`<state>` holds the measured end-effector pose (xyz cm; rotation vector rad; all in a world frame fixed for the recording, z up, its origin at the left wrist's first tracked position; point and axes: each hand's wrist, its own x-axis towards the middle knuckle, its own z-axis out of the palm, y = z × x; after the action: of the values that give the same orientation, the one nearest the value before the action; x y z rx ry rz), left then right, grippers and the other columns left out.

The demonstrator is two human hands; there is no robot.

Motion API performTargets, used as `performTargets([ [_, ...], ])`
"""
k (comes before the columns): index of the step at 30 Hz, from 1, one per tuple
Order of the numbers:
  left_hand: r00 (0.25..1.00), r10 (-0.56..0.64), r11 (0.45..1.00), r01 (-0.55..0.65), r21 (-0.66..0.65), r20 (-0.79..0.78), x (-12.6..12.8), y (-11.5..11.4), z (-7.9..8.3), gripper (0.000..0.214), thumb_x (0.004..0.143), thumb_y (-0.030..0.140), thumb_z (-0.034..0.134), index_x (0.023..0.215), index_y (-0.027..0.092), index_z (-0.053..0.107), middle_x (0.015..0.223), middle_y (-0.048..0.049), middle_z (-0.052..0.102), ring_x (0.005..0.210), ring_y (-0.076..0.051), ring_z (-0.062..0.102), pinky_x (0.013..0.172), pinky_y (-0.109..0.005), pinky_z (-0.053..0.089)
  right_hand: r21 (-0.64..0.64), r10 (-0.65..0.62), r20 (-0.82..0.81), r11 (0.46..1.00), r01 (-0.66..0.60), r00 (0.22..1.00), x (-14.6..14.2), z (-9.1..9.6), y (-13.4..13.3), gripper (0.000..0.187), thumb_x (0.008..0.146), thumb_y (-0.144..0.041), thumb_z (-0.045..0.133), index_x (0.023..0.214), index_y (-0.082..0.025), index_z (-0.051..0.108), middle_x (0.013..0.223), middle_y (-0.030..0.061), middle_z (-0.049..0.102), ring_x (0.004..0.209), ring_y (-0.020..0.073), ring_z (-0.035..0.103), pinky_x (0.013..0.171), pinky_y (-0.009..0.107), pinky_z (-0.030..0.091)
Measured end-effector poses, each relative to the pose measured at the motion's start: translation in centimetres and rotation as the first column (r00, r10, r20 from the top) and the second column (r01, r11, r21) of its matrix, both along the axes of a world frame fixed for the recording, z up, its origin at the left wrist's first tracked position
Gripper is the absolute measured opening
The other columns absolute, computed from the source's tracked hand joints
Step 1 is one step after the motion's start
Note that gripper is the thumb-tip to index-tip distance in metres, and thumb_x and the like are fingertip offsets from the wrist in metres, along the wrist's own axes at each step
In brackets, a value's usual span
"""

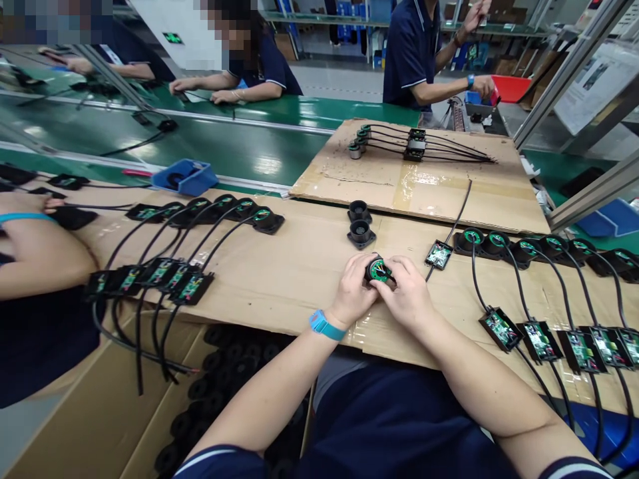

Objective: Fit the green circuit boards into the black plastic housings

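My left hand [353,293] and my right hand [408,293] are closed together round a small round black part with a green board [378,270], pressed on the cardboard sheet [299,266]. A black cable runs from it to a small circuit board [438,255] just right of my right hand. Two empty black round housings [359,223] stand just beyond my hands. A blue band [325,325] is on my left wrist.
A row of wired assemblies [549,293] lies to the right, another row [180,246] to the left. A box of black housings [219,386] sits below left. A co-worker's arm [40,253] rests at left. Beyond are a blue bin [184,176], a green conveyor [224,143] and other people.
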<state>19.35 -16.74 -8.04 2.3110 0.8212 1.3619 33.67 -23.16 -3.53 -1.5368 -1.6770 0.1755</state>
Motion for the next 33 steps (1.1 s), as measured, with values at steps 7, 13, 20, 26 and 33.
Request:
performTargets([
  [7,0.998,0.039,0.993,-0.034,-0.115,0.046,0.0,0.0,-0.1,0.043,0.087,0.020,0.070,0.128,0.020,0.057,0.122,-0.0113,0.066,0.117,-0.025,0.062,0.105,-0.046,0.054,-0.182,-0.044,0.088,0.981,0.059,0.995,-0.5,0.5,0.4,0.038,0.087,-0.034,0.076,0.120,-0.017,0.070,0.121,0.0158,0.062,0.108,0.0295,0.065,0.097,0.043,0.058],
  [13,0.995,0.089,0.961,-0.071,-0.268,0.054,0.0,0.2,-0.6,0.047,0.084,0.028,0.076,0.127,0.021,0.058,0.126,-0.0101,0.068,0.118,-0.025,0.065,0.107,-0.044,0.053,-0.173,0.090,0.092,0.982,-0.073,0.992,0.8,-0.1,0.3,0.045,0.093,-0.032,0.068,0.136,-0.017,0.063,0.143,0.0170,0.056,0.130,0.0301,0.058,0.112,0.045,0.050],
  [20,0.997,-0.070,0.858,0.070,-0.509,0.019,-0.3,0.1,-0.4,0.103,0.073,0.035,0.086,0.157,0.024,0.028,0.140,-0.0141,0.061,0.128,-0.031,0.061,0.113,-0.049,0.048,-0.268,0.135,0.137,0.959,-0.095,0.981,1.2,-0.2,2.4,0.033,0.088,-0.028,0.074,0.119,-0.019,0.071,0.119,0.0105,0.073,0.110,0.0270,0.070,0.101,0.041,0.056],
  [26,0.950,-0.009,0.966,0.089,-0.243,0.312,-1.9,-0.2,0.1,0.114,0.074,0.090,0.051,0.157,0.016,0.026,0.151,-0.0249,0.046,0.139,-0.037,0.049,0.117,-0.054,0.041,-0.024,0.003,0.150,1.000,0.001,0.989,0.9,0.3,2.8,0.034,0.089,-0.038,0.070,0.116,-0.019,0.075,0.109,0.0121,0.077,0.097,0.0276,0.074,0.094,0.041,0.058],
  [33,0.894,0.229,0.958,-0.136,-0.253,0.386,-3.0,0.3,0.0,0.079,0.093,0.079,0.033,0.138,0.015,0.049,0.130,-0.0203,0.060,0.114,-0.028,0.062,0.096,-0.045,0.051,-0.084,0.003,0.227,0.996,0.017,0.974,-0.6,0.1,2.0,0.034,0.089,-0.037,0.070,0.114,-0.016,0.077,0.108,0.0132,0.077,0.096,0.0270,0.075,0.095,0.039,0.059],
])
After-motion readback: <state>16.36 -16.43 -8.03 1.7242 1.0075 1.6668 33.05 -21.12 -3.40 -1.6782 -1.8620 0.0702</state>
